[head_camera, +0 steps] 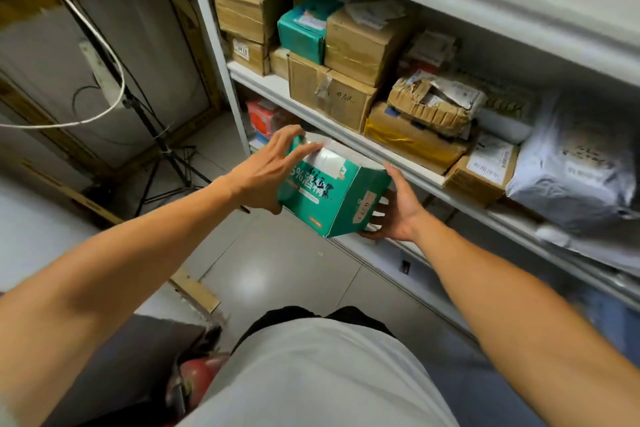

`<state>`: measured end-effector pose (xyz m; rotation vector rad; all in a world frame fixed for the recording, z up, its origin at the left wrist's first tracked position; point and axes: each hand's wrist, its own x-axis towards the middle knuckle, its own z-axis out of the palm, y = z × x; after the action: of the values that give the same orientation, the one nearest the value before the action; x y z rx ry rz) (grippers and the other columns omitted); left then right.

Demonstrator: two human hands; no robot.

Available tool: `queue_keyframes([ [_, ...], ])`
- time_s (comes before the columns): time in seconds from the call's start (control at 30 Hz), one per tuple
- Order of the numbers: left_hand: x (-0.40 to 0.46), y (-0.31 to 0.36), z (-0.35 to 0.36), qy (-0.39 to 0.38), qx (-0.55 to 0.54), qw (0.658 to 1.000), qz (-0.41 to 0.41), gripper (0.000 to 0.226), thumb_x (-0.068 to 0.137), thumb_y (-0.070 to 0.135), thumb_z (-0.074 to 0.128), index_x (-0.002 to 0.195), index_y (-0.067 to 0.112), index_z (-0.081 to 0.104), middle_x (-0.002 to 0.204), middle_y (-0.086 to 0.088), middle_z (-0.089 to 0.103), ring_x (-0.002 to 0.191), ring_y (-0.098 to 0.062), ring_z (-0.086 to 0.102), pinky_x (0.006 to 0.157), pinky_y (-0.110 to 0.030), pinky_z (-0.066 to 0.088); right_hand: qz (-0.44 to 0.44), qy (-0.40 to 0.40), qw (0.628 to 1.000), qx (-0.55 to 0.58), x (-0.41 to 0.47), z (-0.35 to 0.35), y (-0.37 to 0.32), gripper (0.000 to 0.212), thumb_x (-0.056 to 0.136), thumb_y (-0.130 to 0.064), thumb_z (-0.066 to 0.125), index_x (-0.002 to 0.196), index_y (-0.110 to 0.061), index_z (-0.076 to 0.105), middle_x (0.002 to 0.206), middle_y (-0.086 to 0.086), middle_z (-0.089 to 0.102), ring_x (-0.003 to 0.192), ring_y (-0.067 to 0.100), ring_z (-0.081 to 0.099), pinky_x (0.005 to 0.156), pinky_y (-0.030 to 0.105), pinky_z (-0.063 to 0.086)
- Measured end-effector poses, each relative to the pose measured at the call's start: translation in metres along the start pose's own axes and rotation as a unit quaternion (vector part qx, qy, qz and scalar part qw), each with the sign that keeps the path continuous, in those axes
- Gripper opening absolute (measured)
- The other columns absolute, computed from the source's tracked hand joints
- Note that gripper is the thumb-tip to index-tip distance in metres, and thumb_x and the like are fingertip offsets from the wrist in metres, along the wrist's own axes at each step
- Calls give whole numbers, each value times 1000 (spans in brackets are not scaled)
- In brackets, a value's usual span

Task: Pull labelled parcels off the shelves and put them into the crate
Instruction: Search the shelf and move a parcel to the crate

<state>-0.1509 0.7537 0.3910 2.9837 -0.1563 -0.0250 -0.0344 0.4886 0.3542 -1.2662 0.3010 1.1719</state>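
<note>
A parcel storeroom: metal shelves (346,135) crammed with labelled cardboard boxes (332,97).

A teal-green box (332,191) with white lettering and a white label is showing at centre. At one o'clock, brown cardboard parcels (363,42) are sitting beside another teal box (304,28). A yellow-taped parcel (412,142) and a grey-white bag (568,163) are lying at three o'clock on pale grey shelving (263,83).
</note>
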Motion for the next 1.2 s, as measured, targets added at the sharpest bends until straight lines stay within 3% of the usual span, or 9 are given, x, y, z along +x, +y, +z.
queue_keyframes([
  [0.17,-15,-11,-3,52,22,998,37,127,62,16,91,157,36,9,162,-13,7,152,-41,6,108,-69,35,-1,-45,998,-33,2,17,-8,85,71,-78,62,137,-25,55,134,21,57,123,48,54,90,69,50],
  [0.3,-36,-21,-1,105,3,994,20,113,70,9,86,152,38,14,161,-9,6,153,-42,3,104,-69,40,-29,-31,997,-66,7,38,-8,62,84,-57,63,134,-20,53,137,22,53,122,45,55,90,73,49],
  [0.47,-59,-30,13,178,-51,981,-56,111,71,15,87,151,35,13,163,-16,-4,153,-40,-10,105,-66,39,-76,-15,991,-105,11,70,-1,83,64,-55,75,134,-17,54,134,23,55,119,43,57,84,66,55],
  [0.53,-68,-31,14,182,-124,966,-137,123,67,19,91,155,32,7,163,-16,-10,152,-42,-1,109,-61,39,-100,-6,990,-103,15,78,1,90,56,-56,77,134,-15,56,133,23,57,119,43,58,80,63,57],
  [0.63,-78,-36,10,131,-321,898,-270,129,69,18,91,159,32,0,165,-8,4,145,-29,31,110,-44,42,-122,-10,987,-102,21,86,0,88,57,-56,78,133,-15,58,132,23,59,118,43,60,82,67,56],
  [0.73,-83,-41,6,79,-534,773,-334,101,87,6,73,159,33,8,150,-12,42,113,-25,67,87,-53,59,-109,-9,989,-102,25,97,-3,82,61,-56,76,132,-19,57,129,19,60,117,41,60,82,70,54],
  [0.87,-82,-43,0,97,-669,638,-369,70,98,20,62,156,29,22,128,-15,61,102,-33,72,79,-55,61,-76,-11,993,-91,30,104,-2,68,72,-54,70,129,-20,57,127,16,59,118,39,58,84,72,52],
  [1.03,-78,-42,-10,29,-714,567,-409,72,85,67,62,140,27,39,125,-18,57,106,-38,69,82,-57,59,-82,-29,986,-141,29,111,-2,74,71,-52,75,134,-19,54,128,15,58,118,37,57,83,69,54],
  [1.2,-80,-49,1,65,-745,524,-407,51,87,37,60,134,20,47,131,-18,57,112,-41,65,84,-60,57,-145,-93,970,-174,31,108,-8,75,63,-46,84,130,-19,65,130,12,62,126,35,53,85,68,54],
])
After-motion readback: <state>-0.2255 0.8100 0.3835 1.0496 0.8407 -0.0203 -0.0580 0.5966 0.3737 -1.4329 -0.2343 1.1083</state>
